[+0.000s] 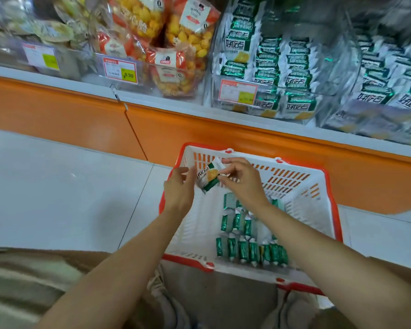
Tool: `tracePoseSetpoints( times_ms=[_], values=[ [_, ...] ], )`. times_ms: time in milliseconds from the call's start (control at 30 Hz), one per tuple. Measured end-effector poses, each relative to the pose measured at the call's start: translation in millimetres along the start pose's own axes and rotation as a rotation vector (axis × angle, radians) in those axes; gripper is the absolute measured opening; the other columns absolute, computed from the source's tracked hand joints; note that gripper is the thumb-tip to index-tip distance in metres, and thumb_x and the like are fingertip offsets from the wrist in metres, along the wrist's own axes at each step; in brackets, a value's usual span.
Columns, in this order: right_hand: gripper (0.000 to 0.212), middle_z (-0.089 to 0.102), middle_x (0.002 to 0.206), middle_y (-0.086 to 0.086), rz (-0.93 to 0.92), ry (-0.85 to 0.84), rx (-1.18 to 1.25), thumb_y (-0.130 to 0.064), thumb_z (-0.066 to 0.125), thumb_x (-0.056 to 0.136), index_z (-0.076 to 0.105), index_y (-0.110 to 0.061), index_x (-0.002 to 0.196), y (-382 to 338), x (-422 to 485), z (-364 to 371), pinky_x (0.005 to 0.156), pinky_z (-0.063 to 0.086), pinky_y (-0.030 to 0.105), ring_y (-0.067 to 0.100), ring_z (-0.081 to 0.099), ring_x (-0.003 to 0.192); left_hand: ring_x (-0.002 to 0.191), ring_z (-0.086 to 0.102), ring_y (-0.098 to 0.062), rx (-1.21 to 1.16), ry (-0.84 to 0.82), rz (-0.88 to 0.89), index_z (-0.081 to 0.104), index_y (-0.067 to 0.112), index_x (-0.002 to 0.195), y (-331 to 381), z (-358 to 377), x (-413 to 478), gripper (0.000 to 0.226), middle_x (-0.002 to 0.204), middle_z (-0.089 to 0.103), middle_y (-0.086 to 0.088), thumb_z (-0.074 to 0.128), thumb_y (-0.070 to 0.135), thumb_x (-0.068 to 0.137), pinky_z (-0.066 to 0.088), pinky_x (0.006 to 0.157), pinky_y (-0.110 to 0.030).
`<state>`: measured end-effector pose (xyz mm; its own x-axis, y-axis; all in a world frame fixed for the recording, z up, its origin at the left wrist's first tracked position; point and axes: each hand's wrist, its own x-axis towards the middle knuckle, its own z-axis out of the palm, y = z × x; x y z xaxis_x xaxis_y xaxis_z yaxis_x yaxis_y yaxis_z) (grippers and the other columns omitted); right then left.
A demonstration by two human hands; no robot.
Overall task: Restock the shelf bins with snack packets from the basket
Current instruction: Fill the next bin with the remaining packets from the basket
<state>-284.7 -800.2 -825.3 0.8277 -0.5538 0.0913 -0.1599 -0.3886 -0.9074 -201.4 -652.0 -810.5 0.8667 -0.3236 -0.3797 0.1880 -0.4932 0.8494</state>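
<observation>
A white basket with a red rim (301, 210) stands on the floor in front of the shelf. Several green-and-silver snack packets (249, 250) lie in its bottom. My right hand (241, 180) pinches one green-and-white packet (208, 178) above the basket's far left corner. My left hand (179, 186) hovers just left of that packet with relaxed fingers; I cannot tell if it touches it. Above, a clear shelf bin (271, 100) holds many matching green packets.
An orange shelf base (199, 131) runs behind the basket. Bags of yellow puffed snacks (176, 43) fill the bin to the left, with price tags (120, 70) on the fronts. More green packets sit in a bin at the right (384, 86). White tiled floor lies left of the basket.
</observation>
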Motion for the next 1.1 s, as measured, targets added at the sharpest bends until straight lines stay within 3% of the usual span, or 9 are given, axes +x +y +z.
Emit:
tracePoseSetpoints(
  times_ms=[67,133,233,333,533,667,733,867,1100],
  values=[
    [0.005,0.062,0.109,-0.002,-0.031,0.045,0.033,-0.007,0.076,0.081,0.072,-0.006,0.084,-15,-1,-10,0.085,0.052,0.017,0.005,0.061,0.101,0.111,0.055,-0.026,-0.163,-0.093,-0.147,0.053,0.011,0.130,17,3,-4,0.055,0.122,0.060,-0.008,0.051,0.054,0.095,0.045,0.098,-0.041],
    [0.010,0.062,0.111,0.000,-0.048,0.065,0.054,-0.009,0.076,0.082,0.072,-0.003,0.089,-26,-2,-18,0.087,0.053,0.021,0.010,0.062,0.102,0.100,0.061,-0.024,-0.258,-0.171,-0.171,0.061,0.009,0.116,27,4,-6,0.047,0.106,0.067,-0.008,0.052,0.051,0.096,0.049,0.088,-0.037],
    [0.019,0.063,0.112,0.003,-0.057,0.027,0.098,-0.012,0.075,0.084,0.067,-0.008,0.100,-40,-5,-29,0.082,0.057,0.030,0.013,0.065,0.097,0.077,0.068,-0.015,-0.370,-0.193,-0.059,0.063,0.001,0.112,40,4,-10,0.035,0.089,0.070,-0.009,0.055,0.033,0.100,0.054,0.071,-0.027],
    [0.044,0.062,0.115,-0.003,-0.046,-0.016,0.150,-0.027,0.076,0.083,0.052,-0.020,0.119,-59,-7,-43,0.077,0.054,0.024,0.008,0.064,0.097,0.065,0.068,-0.008,-0.341,-0.171,0.150,0.057,-0.004,0.116,54,0,-16,0.032,0.088,0.070,-0.009,0.057,0.023,0.099,0.053,0.058,-0.020],
    [0.038,0.048,0.075,-0.001,-0.215,0.036,0.039,-0.021,0.077,0.084,0.055,-0.028,0.114,-94,19,-69,0.059,0.046,0.040,0.019,0.051,0.067,0.087,0.068,-0.022,-0.341,-0.252,0.510,0.062,0.014,0.113,98,-8,-17,0.018,0.098,0.072,-0.007,0.063,0.018,0.095,0.055,0.076,-0.036],
    [0.030,0.039,0.072,0.014,-0.301,0.124,-0.013,-0.022,0.076,0.085,0.052,-0.021,0.103,-125,53,-94,0.056,0.034,0.030,0.015,0.037,0.061,0.125,0.051,-0.014,-0.022,0.003,0.829,0.054,0.022,0.134,133,-11,4,0.040,0.135,0.057,0.000,0.059,0.034,0.096,0.043,0.103,-0.032],
    [0.031,0.043,0.074,0.016,-0.324,0.205,-0.046,-0.022,0.076,0.084,0.050,-0.022,0.101,-139,76,-103,0.056,0.036,0.028,0.014,0.038,0.061,0.143,0.030,-0.019,0.203,0.174,0.870,0.040,0.019,0.148,144,-12,20,0.054,0.155,0.036,-0.003,0.054,0.033,0.098,0.025,0.116,-0.038],
    [0.033,0.043,0.070,-0.004,-0.295,0.287,-0.138,-0.023,0.077,0.082,0.049,-0.026,0.099,-146,125,-110,0.056,0.035,0.024,0.009,0.038,0.059,0.152,0.000,-0.020,0.515,0.263,0.888,0.013,0.012,0.157,151,-9,43,0.068,0.165,0.006,-0.003,0.048,0.028,0.101,-0.001,0.119,-0.033],
    [0.037,0.047,0.062,0.001,-0.218,0.252,-0.360,-0.026,0.080,0.080,0.050,-0.019,0.100,-129,189,-101,0.053,0.036,0.034,0.017,0.041,0.054,0.152,-0.005,-0.020,0.692,0.294,0.964,0.004,0.007,0.157,143,-1,75,0.066,0.165,0.005,-0.007,0.036,0.030,0.103,-0.001,0.124,-0.043]
  ],
)
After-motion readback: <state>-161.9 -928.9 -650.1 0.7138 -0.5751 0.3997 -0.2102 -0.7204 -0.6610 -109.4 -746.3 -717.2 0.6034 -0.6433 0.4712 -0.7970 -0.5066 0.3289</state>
